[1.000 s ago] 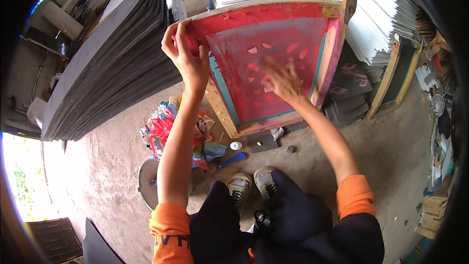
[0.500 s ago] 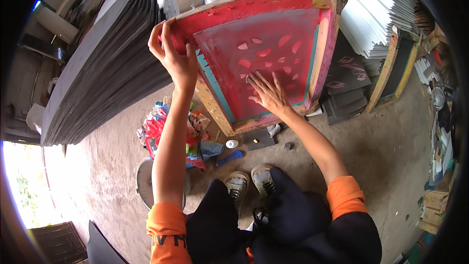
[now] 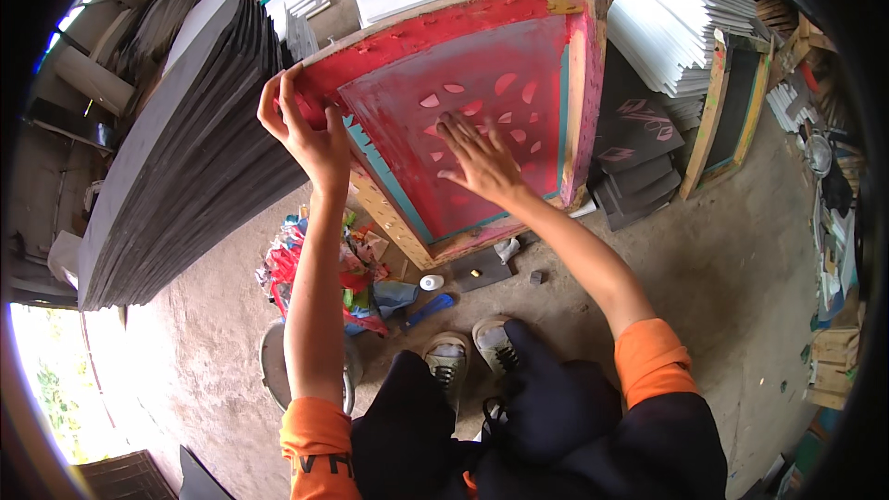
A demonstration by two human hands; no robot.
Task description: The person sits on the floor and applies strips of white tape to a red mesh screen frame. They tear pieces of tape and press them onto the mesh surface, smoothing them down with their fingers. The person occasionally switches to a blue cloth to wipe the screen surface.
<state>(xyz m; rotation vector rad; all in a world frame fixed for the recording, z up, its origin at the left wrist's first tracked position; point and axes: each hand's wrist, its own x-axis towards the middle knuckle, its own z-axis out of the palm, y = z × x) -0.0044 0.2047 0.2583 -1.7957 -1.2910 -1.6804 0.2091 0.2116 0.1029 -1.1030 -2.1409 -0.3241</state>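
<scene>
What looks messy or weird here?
A crumpled, colourful heap lies loose on the floor beside the round container, looking messy. The turquoise strip left of the red screen looks odd too: its upper part has a jagged edge.

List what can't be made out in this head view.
Head view:
Palm of the right hand: turned away, hidden by the hand's own back.
Far side of the framed screen: hidden by the screen itself.
Inside of the round container: partly covered by the left forearm.
Dark panel, lower left: cut off by the lower edge.
Yellow piece on the dark sheet: too small.
</scene>
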